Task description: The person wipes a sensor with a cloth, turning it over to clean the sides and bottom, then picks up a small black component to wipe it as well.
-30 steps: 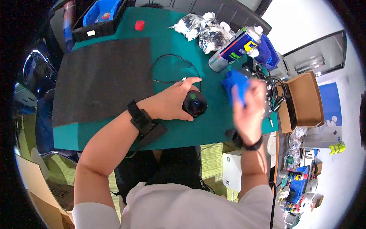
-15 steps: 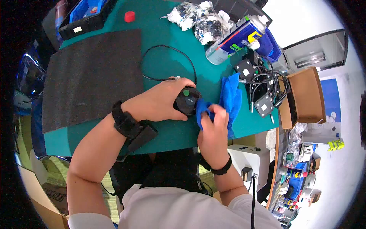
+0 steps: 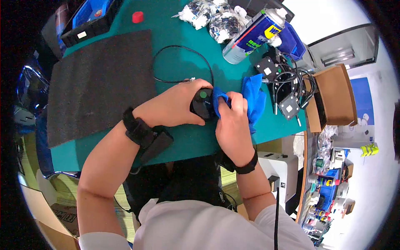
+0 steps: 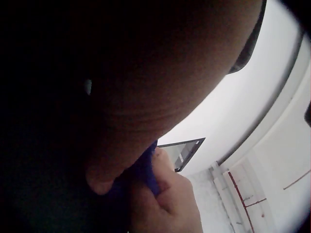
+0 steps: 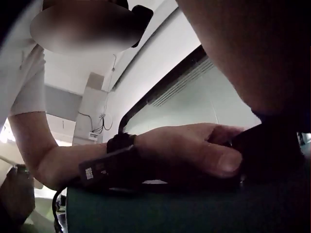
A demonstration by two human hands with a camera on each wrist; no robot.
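Observation:
A black round device [image 3: 201, 109] with a green dot on top stands on the green table mat. My left hand [image 3: 173, 104] holds it from the left, thumb and fingers spread around its side; the right wrist view shows the thumb [image 5: 228, 162] against its dark side. From the right, my right hand [image 3: 235, 121] pinches a bunched blue cloth [image 3: 255, 98] and presses it to the device's side. The cloth's loose end trails to the right behind the fingers. In the left wrist view, part of the right hand [image 4: 172, 204] shows beside dark blue cloth.
A thin black cable [image 3: 183, 46] loops behind the device. A dark foam sheet [image 3: 102, 87] lies left, a red cap [image 3: 137, 17] beyond it. At the back right stand a spray can [image 3: 252, 37] and foil-like bundles [image 3: 227, 27]. Black modules with cables [image 3: 287, 83] lie near an open cardboard box [image 3: 337, 96].
The right hand has come leftward with the blue cloth and brought it against the black device. The left hand keeps its hold. The camera view has shifted slightly.

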